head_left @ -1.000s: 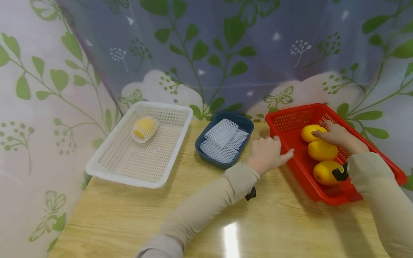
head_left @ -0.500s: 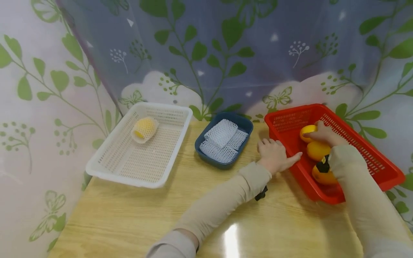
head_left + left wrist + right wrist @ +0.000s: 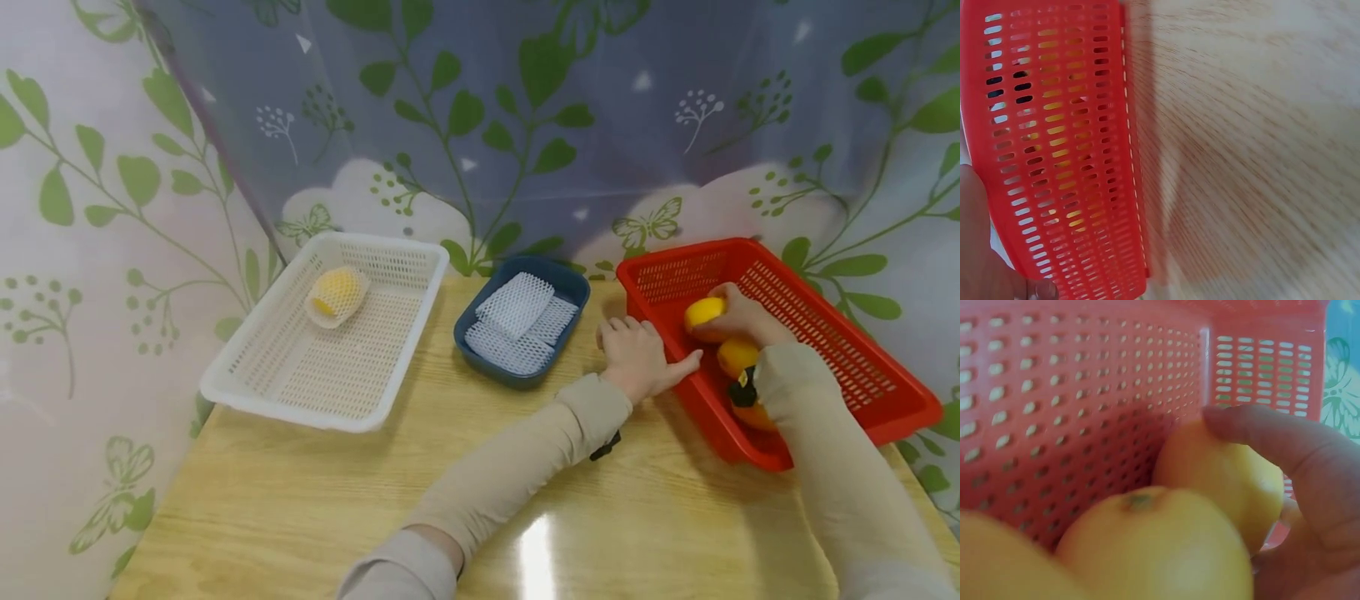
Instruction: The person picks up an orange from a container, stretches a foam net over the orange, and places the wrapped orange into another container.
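In the red basket [image 3: 708, 408], my right hand [image 3: 746, 317] grips a yellow oval fruit [image 3: 705, 312], smooth and rounded like a mango. The right wrist view shows the thumb over the top of that fruit [image 3: 1219, 475], close to the perforated wall. A second yellow fruit [image 3: 737, 357] lies just nearer, its stem end facing up. A third fruit [image 3: 750, 412] is partly hidden by my right wrist. My left hand [image 3: 637, 358] rests at the basket's left rim, thumb straight across the edge and the other fingers outside it.
A white basket [image 3: 311, 408] on the left contains a yellow fruit wrapped in a foam net [image 3: 337, 293]. Between the baskets stands a small dark blue tray [image 3: 468, 358] with several white foam nets [image 3: 517, 304]. All are on a wooden table [image 3: 300, 517] before a patterned wall covering.
My right hand has shifted left and closed round the farthest fruit, which has moved slightly left. My left hand has moved a little right, its thumb farther over the red rim.
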`<state>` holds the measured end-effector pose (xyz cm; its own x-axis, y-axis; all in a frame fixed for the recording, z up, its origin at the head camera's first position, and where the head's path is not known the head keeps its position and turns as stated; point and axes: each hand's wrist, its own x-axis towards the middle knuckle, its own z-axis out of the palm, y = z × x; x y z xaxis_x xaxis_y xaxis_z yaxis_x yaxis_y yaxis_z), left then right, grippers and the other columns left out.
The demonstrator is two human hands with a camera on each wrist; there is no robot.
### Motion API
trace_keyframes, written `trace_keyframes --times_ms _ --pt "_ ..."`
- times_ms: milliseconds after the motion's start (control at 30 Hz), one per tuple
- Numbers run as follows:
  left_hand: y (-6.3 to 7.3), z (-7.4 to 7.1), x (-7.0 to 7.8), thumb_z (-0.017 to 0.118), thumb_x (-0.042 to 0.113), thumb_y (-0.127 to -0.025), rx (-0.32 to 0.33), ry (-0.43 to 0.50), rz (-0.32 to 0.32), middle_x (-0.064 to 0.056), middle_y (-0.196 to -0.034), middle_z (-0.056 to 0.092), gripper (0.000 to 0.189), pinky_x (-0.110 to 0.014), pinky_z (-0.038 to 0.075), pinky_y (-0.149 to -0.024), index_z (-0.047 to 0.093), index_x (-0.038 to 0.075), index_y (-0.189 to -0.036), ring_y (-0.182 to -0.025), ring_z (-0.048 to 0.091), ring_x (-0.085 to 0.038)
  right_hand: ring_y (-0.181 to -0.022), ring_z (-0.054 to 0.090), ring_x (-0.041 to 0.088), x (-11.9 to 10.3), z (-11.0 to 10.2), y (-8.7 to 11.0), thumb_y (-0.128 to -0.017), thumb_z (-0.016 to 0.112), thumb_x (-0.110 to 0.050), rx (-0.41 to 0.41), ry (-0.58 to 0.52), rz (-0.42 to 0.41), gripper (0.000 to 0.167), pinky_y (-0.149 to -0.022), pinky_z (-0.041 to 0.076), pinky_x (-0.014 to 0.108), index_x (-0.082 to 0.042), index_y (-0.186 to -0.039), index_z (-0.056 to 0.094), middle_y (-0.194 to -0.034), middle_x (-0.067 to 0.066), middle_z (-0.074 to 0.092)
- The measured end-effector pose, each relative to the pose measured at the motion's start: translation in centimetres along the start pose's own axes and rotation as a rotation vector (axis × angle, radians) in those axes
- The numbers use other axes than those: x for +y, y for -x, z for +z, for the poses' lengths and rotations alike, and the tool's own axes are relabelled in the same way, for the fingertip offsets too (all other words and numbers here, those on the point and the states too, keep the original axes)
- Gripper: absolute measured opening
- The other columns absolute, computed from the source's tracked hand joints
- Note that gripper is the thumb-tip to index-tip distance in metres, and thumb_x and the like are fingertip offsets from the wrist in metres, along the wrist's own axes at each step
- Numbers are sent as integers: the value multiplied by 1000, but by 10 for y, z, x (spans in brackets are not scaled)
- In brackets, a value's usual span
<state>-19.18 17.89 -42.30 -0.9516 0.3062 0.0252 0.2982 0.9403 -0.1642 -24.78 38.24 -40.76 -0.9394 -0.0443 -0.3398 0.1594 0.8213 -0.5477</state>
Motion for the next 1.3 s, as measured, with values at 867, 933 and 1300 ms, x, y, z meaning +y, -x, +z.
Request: trace_keyframes --times_ms 867,933,1300 --pt "4 1 -2 9 71 -95 58 -41 9 2 -71 55 66 -36 41 -62 55 24 -86 -63 49 -20 -104 44 45 -4 -3 11 -88 73 -31 84 -16 -112 78 -88 40 52 7 -137 24 -120 31 42" --pt "5 0 -5 10 70 -95 47 -33 29 2 -74 56 63 -36 41 -63 55 25 -89 -64 50 -20 -105 43 45 -6 -4 12 -89 72 -30 84 -25 -111 78 -89 40 53 7 -137 23 -121 30 40" --pt "9 -8 -19 21 63 -96 86 68 172 3 -96 63 49 -36 35 -76 54 27 -105 -82 55 -21 -104 45 42 -5 -8 18 -87 74 -32 122 -55 -122 79 -86 41 47 5 -138 26 -121 29 42"
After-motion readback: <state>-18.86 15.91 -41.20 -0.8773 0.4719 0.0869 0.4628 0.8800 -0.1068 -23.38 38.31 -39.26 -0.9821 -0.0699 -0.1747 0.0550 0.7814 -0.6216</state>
